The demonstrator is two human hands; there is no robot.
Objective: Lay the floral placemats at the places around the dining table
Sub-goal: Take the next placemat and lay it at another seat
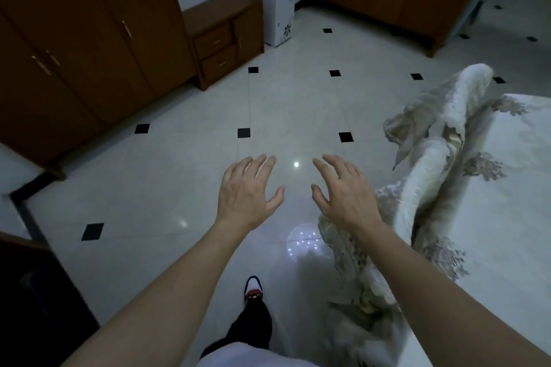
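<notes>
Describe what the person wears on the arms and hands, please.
Nothing is worn on them. The left hand and the right hand have no gloves, and I see no rings. Both wrists carry no watch or band, and both forearms are without sleeves up to the picture's lower edge.

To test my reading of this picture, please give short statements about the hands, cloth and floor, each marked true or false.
1. The left hand and the right hand are open and hold nothing. True.
2. A crumpled floral cloth lies right of the hands. True.
3. The left hand grips the floral cloth. False: it hovers over the floor, apart from the cloth.
4. The floor is dark wood. False: pale tiles with small black squares.
</notes>
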